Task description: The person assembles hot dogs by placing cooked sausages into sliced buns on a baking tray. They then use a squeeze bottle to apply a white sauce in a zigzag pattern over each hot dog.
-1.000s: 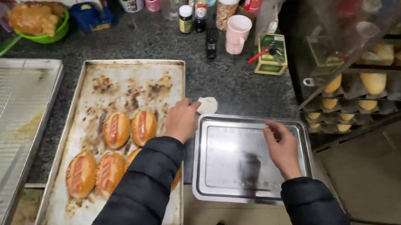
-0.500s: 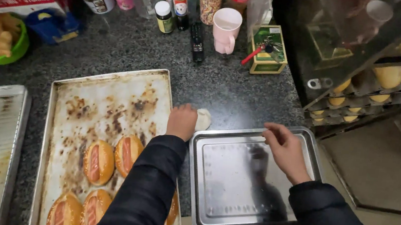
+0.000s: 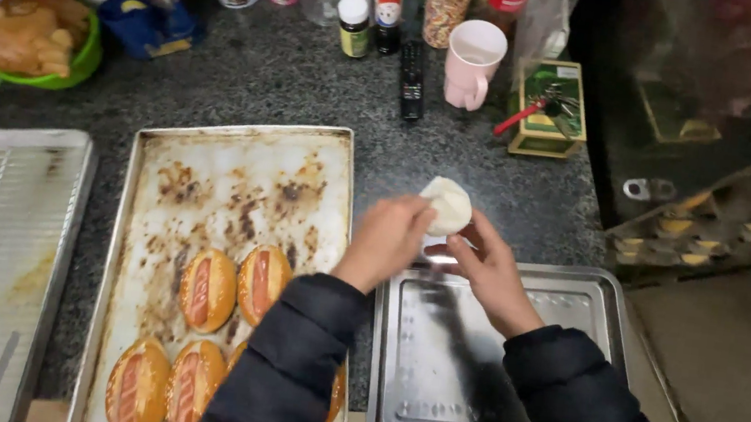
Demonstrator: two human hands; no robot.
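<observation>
Both hands have risen off the counter, the left hand [image 3: 387, 238] and right hand [image 3: 491, 276] now pinching a pale paper liner [image 3: 447, 205] between their fingers above the empty steel tray's [image 3: 605, 308] far edge, seemingly to separate it, beside the browned baking sheet [image 3: 238, 176] of sausage buns [image 3: 235, 285].

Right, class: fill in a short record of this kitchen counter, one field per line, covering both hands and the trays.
left hand: holds white paper cup
right hand: touches same cup from below
steel tray: bare, under the hands
baking tray: stained, sausage buns at its near end
counter: dark speckled stone
behind: pink mug, bottles, jars
</observation>
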